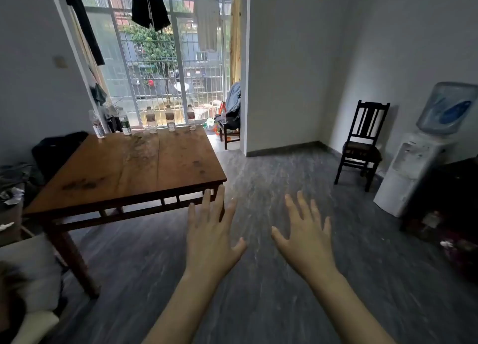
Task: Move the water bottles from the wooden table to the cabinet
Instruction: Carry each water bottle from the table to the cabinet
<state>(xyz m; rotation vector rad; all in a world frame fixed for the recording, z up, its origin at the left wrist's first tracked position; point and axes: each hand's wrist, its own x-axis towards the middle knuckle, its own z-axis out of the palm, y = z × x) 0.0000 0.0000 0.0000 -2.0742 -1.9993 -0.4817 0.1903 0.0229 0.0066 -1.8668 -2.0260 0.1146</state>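
Both hands spread flat and holding nothing, out over the grey floor.

The left hand (210, 236) and the right hand (305, 236) hover palm-down with straight, splayed fingers — the left one's fingertips lie in line with the near corner of the wooden table (134, 173). Beyond the hands, well apart from them, five water bottles (170, 118) stand upright in a row along the table's far edge. Off to the right hand's side stand a dark chair (362, 144) and a water dispenser (413, 167).

Single head view, standing height, facing forward-down across room toward table (124, 167); table near, front-left; window (165, 59) beyond table; chair (362, 147) well right of table.
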